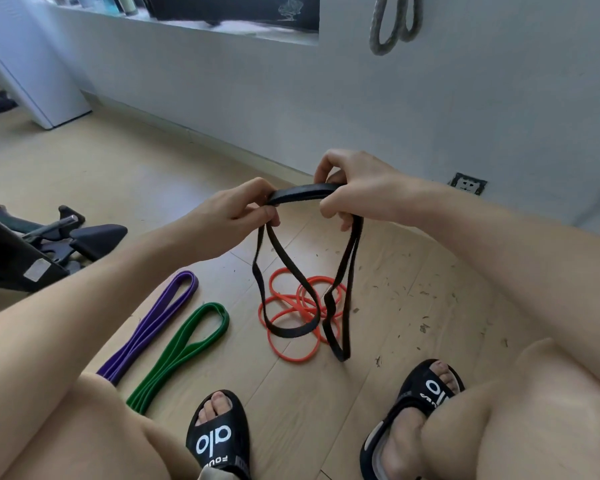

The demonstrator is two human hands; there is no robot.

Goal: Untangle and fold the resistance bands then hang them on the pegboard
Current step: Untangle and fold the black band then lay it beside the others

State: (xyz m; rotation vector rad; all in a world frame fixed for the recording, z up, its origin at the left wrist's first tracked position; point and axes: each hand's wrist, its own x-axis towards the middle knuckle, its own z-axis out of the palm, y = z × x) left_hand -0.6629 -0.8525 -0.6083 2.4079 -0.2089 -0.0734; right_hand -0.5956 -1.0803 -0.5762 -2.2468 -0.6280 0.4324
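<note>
We are partway through the job. Our left hand (238, 211) and right hand (354, 188) hold the flat black rubber resistance band (300, 195) up between them, above the pale wooden floor (413, 271). The fingers of both hands are closed in a pinch on the doubled top run of that band, one at each end of a short stretch. Below our hands its loops hang down, and the lowest loops dangle in front of the thin orange rubber band (284, 306), which lies on the floor in a heap of overlapping coils.

Two bands look finished as far as folding goes: the wide purple rubber band (174, 299) and the wide green rubber band (201, 327) lie side by side on the floor to our left, each doubled into a neat flat strip. A grey band (381, 32) already hangs on the wall (499, 81) above; we cannot see its hook or any pegboard in this view.

We judge that the black band is mid-fold, the orange one remains to be untangled and folded, and the hanging of all four floor-level bands is not yet done.
</note>
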